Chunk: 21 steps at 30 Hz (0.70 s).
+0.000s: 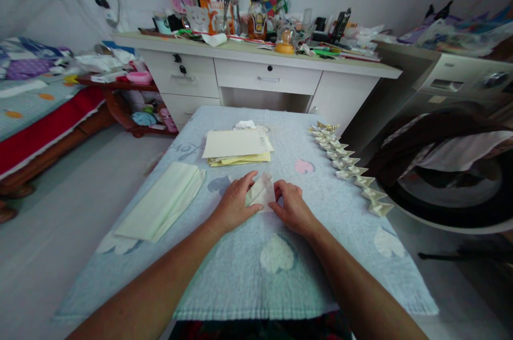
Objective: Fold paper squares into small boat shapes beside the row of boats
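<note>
On our table point(216, 286) near the paper stack point(234, 144), half-closed left grip point(236, 202) and right grip point(294, 206) pinch folded paper point(262, 194), probably flimsy, best edge-held.

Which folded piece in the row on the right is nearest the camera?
The near-end piece, at the row's lower-right tip in the picture: every other folded piece lies farther off, toward the desk.
</note>
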Each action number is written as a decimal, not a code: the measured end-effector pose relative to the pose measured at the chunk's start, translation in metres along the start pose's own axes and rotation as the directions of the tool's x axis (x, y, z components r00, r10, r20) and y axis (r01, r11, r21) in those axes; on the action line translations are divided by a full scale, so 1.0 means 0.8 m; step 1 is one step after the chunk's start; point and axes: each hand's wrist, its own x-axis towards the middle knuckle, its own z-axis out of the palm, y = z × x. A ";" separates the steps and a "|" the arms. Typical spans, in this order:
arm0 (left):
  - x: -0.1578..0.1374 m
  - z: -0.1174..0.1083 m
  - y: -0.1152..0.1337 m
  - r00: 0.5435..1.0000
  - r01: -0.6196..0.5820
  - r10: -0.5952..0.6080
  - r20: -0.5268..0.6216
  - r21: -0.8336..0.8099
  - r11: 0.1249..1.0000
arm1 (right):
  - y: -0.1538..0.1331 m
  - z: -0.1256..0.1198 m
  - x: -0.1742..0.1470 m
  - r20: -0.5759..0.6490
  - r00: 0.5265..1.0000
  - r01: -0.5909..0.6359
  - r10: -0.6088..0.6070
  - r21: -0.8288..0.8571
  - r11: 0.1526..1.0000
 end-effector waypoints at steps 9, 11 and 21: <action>0.002 -0.011 0.016 0.979 0.205 -0.189 0.079 -0.418 0.885 | -0.006 -0.007 0.002 -0.030 0.999 0.050 -0.042 0.435 0.899; 0.001 -0.010 0.016 0.968 0.243 -0.227 0.104 -0.588 0.771 | -0.004 -0.005 0.003 -0.024 0.999 0.032 -0.022 0.585 0.810; -0.005 -0.007 0.025 0.960 0.211 -0.274 0.059 -0.795 0.568 | 0.002 0.007 0.007 0.044 0.996 -0.077 0.072 0.828 0.555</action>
